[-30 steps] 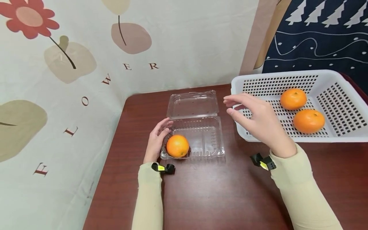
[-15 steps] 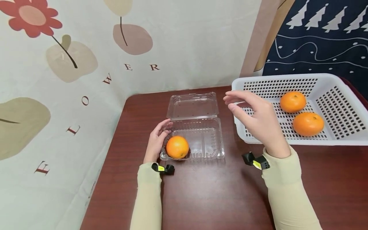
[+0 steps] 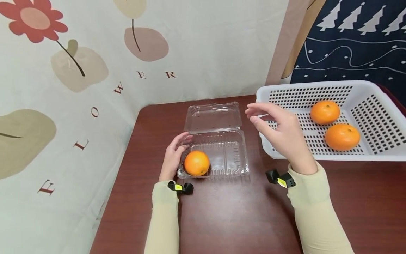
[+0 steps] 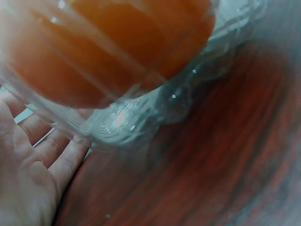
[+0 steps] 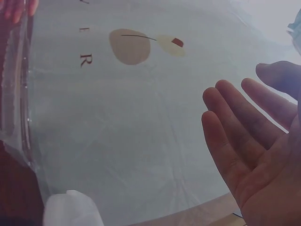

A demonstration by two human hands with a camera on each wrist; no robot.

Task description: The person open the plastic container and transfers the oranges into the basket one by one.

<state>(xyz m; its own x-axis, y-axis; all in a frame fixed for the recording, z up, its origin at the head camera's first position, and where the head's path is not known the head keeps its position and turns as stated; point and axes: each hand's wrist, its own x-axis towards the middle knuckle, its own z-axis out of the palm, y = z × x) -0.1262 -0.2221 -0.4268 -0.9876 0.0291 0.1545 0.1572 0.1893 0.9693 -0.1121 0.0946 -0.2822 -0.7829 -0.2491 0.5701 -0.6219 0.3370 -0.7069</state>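
Note:
A clear plastic clamshell container (image 3: pixel 226 155) lies with its lid (image 3: pixel 213 116) folded back behind it. In its left front corner sits an orange (image 3: pixel 196 163), seen through the plastic in the left wrist view. My left hand (image 3: pixel 172 155) rests along the container's left side, fingers (image 4: pixel 66 162) extended against the clear wall. Raised between the container and the white basket, my right hand (image 3: pixel 285 132) holds nothing. Its fingers (image 5: pixel 244 120) are loosely bent and spread from the thumb, overlapping the basket's left end in the head view.
The white perforated basket (image 3: pixel 317 157) stands at the right, holding two oranges: one at the back (image 3: pixel 325 112) and one in front (image 3: pixel 342 137). Brown wood tabletop (image 3: pixel 222 215) lies under everything. A printed cloth (image 3: pixel 215 46) hangs at the back and left; a dark blue one (image 3: pixel 355 46) hangs at the right.
My right forearm has shifted slightly left, while the right hand stays raised at nearly the same spot. The left hand, container and oranges have not moved; the head view has tilted slightly.

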